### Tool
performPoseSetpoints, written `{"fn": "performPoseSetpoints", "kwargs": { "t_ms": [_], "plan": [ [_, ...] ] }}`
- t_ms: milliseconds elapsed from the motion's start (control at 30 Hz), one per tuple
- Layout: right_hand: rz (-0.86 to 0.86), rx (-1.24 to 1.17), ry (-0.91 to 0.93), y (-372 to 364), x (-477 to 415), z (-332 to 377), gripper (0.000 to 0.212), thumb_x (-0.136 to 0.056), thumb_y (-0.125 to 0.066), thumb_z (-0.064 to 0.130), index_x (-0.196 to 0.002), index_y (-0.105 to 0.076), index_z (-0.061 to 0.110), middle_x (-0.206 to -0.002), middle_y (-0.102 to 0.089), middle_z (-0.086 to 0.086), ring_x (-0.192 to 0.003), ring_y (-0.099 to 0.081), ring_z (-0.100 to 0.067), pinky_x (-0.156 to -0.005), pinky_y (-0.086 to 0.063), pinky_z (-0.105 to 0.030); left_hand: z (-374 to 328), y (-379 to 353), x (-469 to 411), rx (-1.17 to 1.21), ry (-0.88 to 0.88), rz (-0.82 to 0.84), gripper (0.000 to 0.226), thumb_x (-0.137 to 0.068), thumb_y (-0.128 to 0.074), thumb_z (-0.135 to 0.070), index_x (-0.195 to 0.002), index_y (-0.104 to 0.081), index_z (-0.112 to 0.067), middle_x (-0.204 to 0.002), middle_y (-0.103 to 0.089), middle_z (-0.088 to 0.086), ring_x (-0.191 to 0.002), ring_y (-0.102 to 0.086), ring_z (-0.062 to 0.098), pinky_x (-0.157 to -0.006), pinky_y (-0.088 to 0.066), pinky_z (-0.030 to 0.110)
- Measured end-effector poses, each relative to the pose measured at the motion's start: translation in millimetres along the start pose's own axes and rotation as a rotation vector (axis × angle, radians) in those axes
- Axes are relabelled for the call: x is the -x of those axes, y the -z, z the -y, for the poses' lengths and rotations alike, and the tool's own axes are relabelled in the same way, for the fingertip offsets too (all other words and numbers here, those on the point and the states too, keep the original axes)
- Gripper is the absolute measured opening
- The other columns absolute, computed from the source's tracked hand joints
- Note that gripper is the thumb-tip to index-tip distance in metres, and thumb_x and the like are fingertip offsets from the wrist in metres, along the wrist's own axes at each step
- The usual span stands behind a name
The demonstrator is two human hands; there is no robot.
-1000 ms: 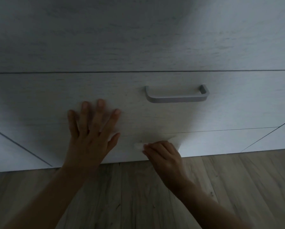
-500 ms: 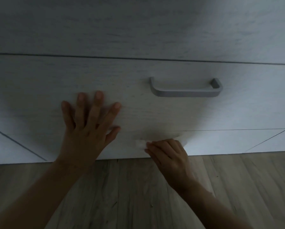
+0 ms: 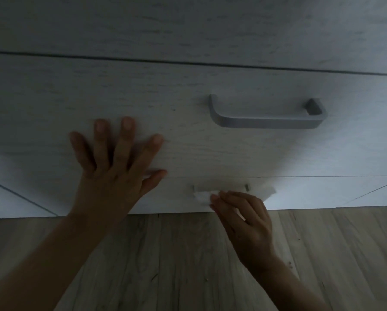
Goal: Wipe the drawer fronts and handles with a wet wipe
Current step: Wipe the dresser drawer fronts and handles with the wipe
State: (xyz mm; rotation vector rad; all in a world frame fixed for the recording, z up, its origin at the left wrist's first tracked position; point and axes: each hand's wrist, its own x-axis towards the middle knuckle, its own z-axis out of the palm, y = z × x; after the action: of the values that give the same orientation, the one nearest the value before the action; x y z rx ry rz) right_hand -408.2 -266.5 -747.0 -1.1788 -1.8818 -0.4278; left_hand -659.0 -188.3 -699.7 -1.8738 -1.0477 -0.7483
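Head view, dim light, looking down a chest of drawers. The left hand [image 3: 118, 171] lies released at centre left of the frame, its fingers spread flat on the upper drawer front [image 3: 210, 86]. It holds nothing. Judgement: it is a brace, steadying the person and keeping the drawer from shifting.

The right hand [image 3: 246, 223], lower centre right, has its fingers curled over the wet wipe [image 3: 202, 196], grasping it against the bottom drawer front [image 3: 322, 191], just above the wooden floor [image 3: 188, 265]. The wipe's pale end shows left of the fingertips. A second pale patch shows right of the hand; whether it is the same wipe cannot be told.

Two short stubs beside the wipe look like the posts of the lower handle [image 3: 246, 187], so the handle is probably being wiped.

The grey handle [image 3: 266, 122] of the upper drawer, right of centre, is untouched by either hand.
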Motion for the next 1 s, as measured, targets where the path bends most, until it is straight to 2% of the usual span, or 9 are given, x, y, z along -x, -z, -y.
{"fn": "performPoseSetpoints", "kwargs": {
  "t_ms": [167,333,567,733,900,1000],
  "plan": [
    [0.026,-0.058,0.031,-15,-9,16,0.016,-0.086,-0.073,0.01,-0.1,-0.075,0.005,-0.096,-0.072,-0.009,-0.091,-0.063,-0.019,-0.075,-0.052,-0.031,0,1,-1,-0.002,-0.005,-0.001,0.085,-0.101,-0.045,-0.056,-0.159,0.003,-0.016,-0.162,0.023,0.014,-0.148,0.023,0.037,-0.116,0.011,0.059],
    [-0.04,-0.071,-0.116,0,-2,4,0.015,-0.088,-0.069,0.017,-0.098,-0.075,0.007,-0.093,-0.071,-0.006,-0.091,-0.06,-0.015,-0.071,-0.052,-0.035,0,0,0,0.001,0.004,-0.006,0.086,-0.1,-0.046,-0.056,-0.159,0.003,-0.017,-0.162,0.022,0.014,-0.148,0.022,0.036,-0.116,0.011,0.059],
    [-0.014,-0.152,-0.157,-19,-17,25,0.018,-0.087,-0.068,0.022,-0.09,-0.076,0.006,-0.082,-0.069,-0.004,-0.078,-0.057,-0.014,-0.068,-0.048,-0.031,0,0,-2,0.003,-0.001,-0.006,0.085,-0.101,-0.043,-0.058,-0.158,0.003,-0.017,-0.162,0.024,0.013,-0.148,0.024,0.035,-0.116,0.013,0.057],
    [-0.014,-0.105,-0.193,-7,-8,10,0.021,-0.086,-0.069,0.026,-0.09,-0.075,0.006,-0.084,-0.068,-0.005,-0.082,-0.056,-0.012,-0.067,-0.048,-0.032,0,-1,-1,-0.005,0.001,-0.014,0.086,-0.1,-0.045,-0.058,-0.159,0.003,-0.017,-0.162,0.023,0.013,-0.148,0.023,0.035,-0.117,0.011,0.058],
    [-0.04,-0.151,-0.206,-22,-19,28,0.021,-0.085,-0.069,0.025,-0.082,-0.074,0.005,-0.076,-0.064,-0.005,-0.077,-0.051,-0.013,-0.066,-0.044,-0.03,0,-1,-1,0.004,0.001,-0.011,0.086,-0.1,-0.046,-0.058,-0.159,0.003,-0.018,-0.162,0.023,0.012,-0.148,0.023,0.034,-0.117,0.012,0.058],
    [-0.017,-0.143,-0.194,-14,-11,19,0.021,-0.085,-0.069,0.026,-0.087,-0.075,0.006,-0.081,-0.066,-0.005,-0.08,-0.054,-0.013,-0.068,-0.047,-0.031,1,0,0,0.012,0.0,-0.007,0.086,-0.1,-0.045,-0.058,-0.158,0.003,-0.018,-0.162,0.024,0.012,-0.148,0.024,0.034,-0.116,0.012,0.058]
  ]
}}
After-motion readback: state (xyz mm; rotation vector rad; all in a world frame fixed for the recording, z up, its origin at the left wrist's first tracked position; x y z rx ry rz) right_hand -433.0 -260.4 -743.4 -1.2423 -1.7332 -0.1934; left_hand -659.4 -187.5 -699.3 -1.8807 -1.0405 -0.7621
